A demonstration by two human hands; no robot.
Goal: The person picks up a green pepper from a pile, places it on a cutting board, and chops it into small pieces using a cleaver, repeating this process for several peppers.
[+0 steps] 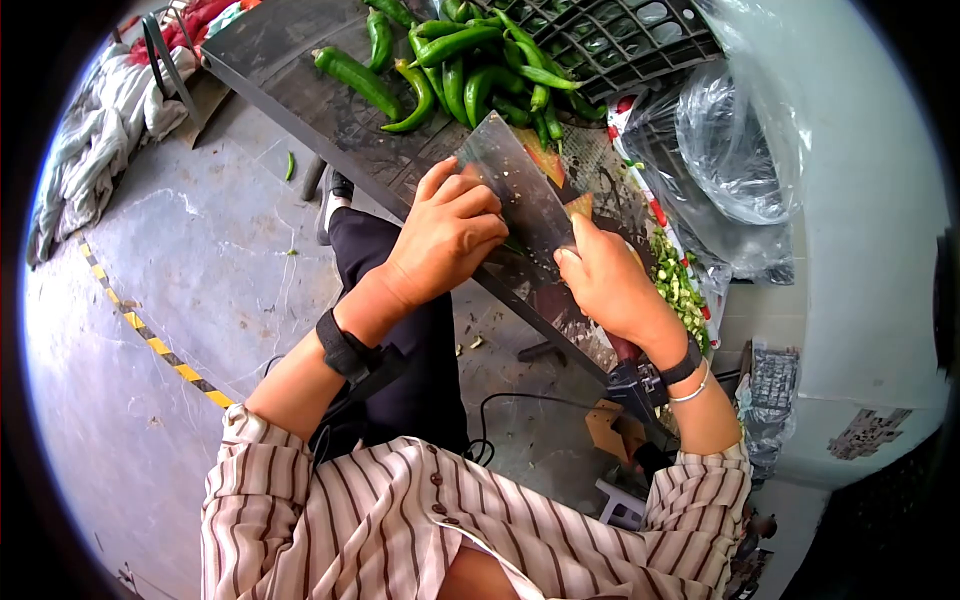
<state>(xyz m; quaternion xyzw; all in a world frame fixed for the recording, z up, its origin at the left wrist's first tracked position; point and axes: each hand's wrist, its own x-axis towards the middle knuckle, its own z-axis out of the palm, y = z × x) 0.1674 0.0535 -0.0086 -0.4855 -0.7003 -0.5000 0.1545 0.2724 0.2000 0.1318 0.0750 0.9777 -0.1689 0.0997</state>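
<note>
My right hand [612,280] grips the handle of a broad cleaver [515,180], whose wet blade points away from me and is flecked with bits of pepper. To the left of the blade, my left hand [450,235] has its fingers curled down close to the steel. A sliver of green pepper [513,243] shows between its fingertips and the blade; the rest is hidden. Beyond the blade tip lies a heap of whole green peppers [460,60]. Chopped pepper pieces [678,290] are piled to the right of my right hand.
The dark tabletop [285,50] slants across the view. A black plastic crate [630,40] stands at the back, with clear plastic bags [735,150] along the right. A cardboard box [612,432] sits on the floor below. Cloth [100,140] is heaped at far left.
</note>
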